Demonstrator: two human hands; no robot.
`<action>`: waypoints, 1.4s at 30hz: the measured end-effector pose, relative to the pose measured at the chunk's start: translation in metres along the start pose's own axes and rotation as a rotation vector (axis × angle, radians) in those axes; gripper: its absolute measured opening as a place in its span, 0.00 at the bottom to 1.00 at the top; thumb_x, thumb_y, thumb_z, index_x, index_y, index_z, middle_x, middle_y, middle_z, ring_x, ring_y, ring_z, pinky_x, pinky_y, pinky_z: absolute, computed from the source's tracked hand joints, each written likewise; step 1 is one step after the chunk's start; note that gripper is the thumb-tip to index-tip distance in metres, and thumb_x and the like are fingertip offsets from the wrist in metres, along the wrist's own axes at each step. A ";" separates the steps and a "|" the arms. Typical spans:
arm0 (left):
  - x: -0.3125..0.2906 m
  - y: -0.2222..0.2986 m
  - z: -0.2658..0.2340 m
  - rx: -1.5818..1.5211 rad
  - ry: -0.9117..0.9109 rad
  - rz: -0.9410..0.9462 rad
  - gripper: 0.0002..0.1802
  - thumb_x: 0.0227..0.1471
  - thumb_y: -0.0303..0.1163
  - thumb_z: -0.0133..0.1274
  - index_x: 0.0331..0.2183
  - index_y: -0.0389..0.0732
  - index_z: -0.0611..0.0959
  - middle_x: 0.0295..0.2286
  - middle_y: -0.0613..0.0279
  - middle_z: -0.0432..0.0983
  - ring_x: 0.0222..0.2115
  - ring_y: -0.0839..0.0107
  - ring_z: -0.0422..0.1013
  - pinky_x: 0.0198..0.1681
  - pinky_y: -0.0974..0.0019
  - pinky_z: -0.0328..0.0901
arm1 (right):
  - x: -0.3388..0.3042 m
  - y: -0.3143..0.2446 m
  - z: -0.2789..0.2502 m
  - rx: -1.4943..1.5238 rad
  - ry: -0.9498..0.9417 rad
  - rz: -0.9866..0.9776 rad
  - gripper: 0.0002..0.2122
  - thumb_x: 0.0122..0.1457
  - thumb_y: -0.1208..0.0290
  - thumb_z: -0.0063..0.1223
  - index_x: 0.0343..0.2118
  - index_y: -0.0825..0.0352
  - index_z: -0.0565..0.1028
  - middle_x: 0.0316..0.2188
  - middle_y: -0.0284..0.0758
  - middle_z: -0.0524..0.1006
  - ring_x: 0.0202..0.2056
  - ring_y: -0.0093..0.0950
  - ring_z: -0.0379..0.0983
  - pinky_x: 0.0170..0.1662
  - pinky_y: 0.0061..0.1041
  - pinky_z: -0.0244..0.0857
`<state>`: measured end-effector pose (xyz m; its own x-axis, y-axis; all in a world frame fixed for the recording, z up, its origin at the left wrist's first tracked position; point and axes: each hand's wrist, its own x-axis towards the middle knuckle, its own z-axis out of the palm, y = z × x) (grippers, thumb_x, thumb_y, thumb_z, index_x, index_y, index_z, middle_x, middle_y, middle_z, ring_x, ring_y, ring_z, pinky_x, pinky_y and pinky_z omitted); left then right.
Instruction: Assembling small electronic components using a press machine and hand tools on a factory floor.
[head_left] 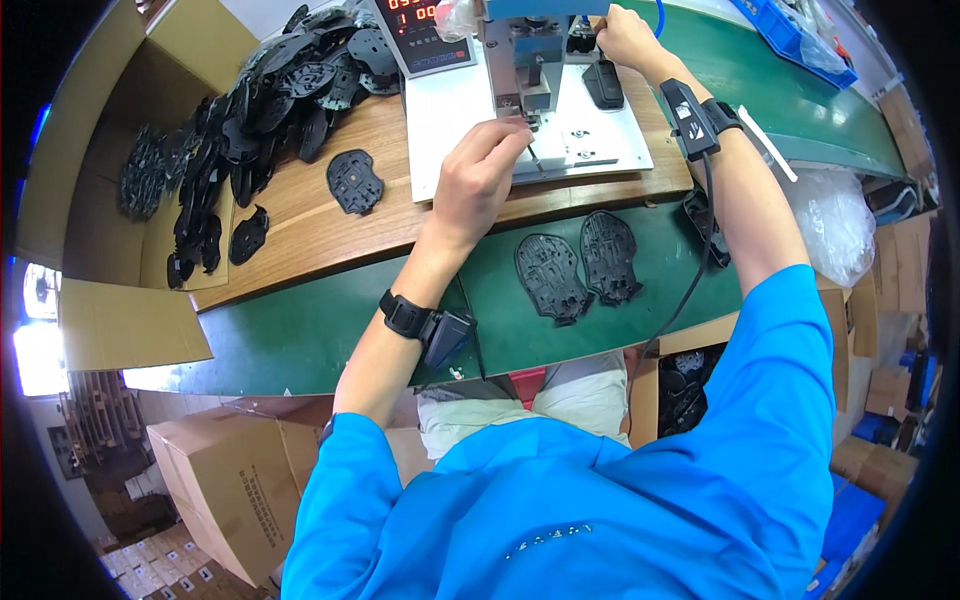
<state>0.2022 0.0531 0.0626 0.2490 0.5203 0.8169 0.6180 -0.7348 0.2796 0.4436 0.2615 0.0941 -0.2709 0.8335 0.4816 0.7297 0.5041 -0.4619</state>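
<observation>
My left hand [472, 185] is closed in a pinch right under the head of a white-based bench press [524, 70]. A thin dark rod [537, 157] slants down from its fingertips toward the white base plate [440, 150]. At the right side of the press, my right hand [628, 38] has its fingers curled by the machine; what they grip, if anything, is hidden. Below that hand a small black block [603, 84] lies on the base plate. Two black moulded plastic shells [551, 277] [610, 256] lie side by side on the green bench in front of me.
A single black shell [354, 181] rests on the wooden board [300, 225]. Many more are piled by an open cardboard box [110, 90] at left. A control box with red digits [425, 35] stands behind. Clear plastic bags [838, 225] and a blue tray [800, 45] sit at right.
</observation>
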 end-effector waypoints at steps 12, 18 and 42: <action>-0.003 0.005 -0.005 -0.034 0.024 -0.038 0.13 0.46 0.10 0.58 0.36 0.33 0.85 0.36 0.53 0.82 0.40 0.59 0.80 0.40 0.63 0.75 | 0.000 -0.002 -0.003 -0.009 -0.007 0.020 0.23 0.54 0.82 0.47 0.53 0.61 0.78 0.33 0.50 0.81 0.37 0.48 0.80 0.44 0.40 0.73; -0.001 0.001 -0.003 -0.040 -0.040 -0.027 0.14 0.45 0.10 0.58 0.36 0.32 0.84 0.36 0.53 0.81 0.40 0.58 0.80 0.40 0.63 0.75 | 0.000 -0.001 -0.001 0.036 -0.031 0.039 0.23 0.53 0.82 0.48 0.53 0.61 0.79 0.32 0.49 0.82 0.37 0.47 0.80 0.43 0.39 0.73; -0.010 -0.010 -0.010 -0.098 0.210 -0.056 0.17 0.42 0.09 0.58 0.36 0.36 0.82 0.35 0.57 0.80 0.34 0.60 0.79 0.36 0.62 0.74 | -0.002 0.012 0.002 -0.300 -0.067 -0.046 0.11 0.55 0.74 0.47 0.37 0.70 0.80 0.34 0.54 0.81 0.38 0.53 0.78 0.44 0.45 0.73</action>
<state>0.1864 0.0509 0.0565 0.0493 0.4670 0.8829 0.5482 -0.7516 0.3669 0.4518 0.2664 0.0866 -0.3415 0.8291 0.4427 0.8657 0.4609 -0.1954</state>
